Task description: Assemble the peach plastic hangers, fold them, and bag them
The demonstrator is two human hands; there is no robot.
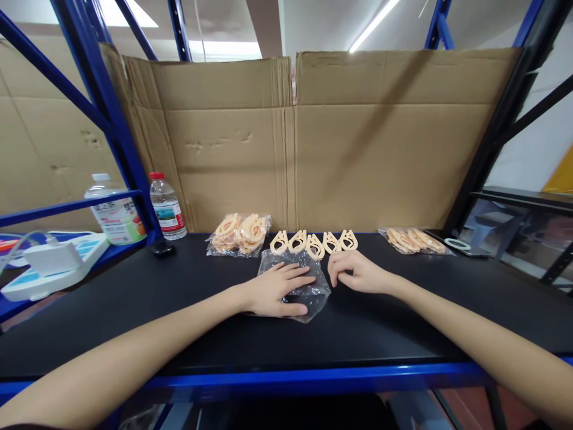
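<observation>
My left hand (278, 289) lies flat, fingers stretched out, pressing on a clear plastic bag (316, 286) on the black tabletop (134, 310). My right hand (353, 272) rests just right of the bag with its fingers curled down near the bag's edge; whether it pinches anything I cannot tell. Behind both hands, several cream-orange plastic clips (314, 243) lie in a row. A filled bag of the same clips (239, 234) sits to the left of the row. Another flat bag of clips (414, 240) lies to the right.
Cardboard sheets (286, 137) stand along the back. Two water bottles (166, 206) stand at the left by a blue rack post (111, 119). A white charger and cable (51, 257) lie far left. A small dark object (162, 249) and a white ring (457, 244) rest on the table.
</observation>
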